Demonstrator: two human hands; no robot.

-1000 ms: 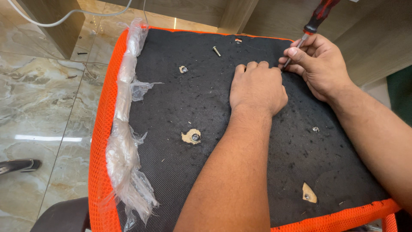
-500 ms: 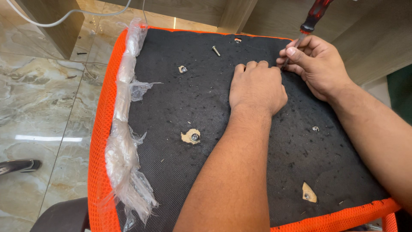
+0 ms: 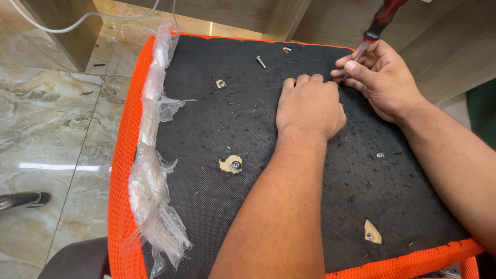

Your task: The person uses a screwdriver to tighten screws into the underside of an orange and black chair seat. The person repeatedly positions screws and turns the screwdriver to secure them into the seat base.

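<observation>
On black underside (image 3: 217, 129), left hand (image 3: 309, 106) presses, knuckles curled.

Marble floor (image 3: 46, 134), white cable (image 3: 77, 21), torn clear plastic (image 3: 150, 191), wooden panels (image 3: 341, 20).
</observation>
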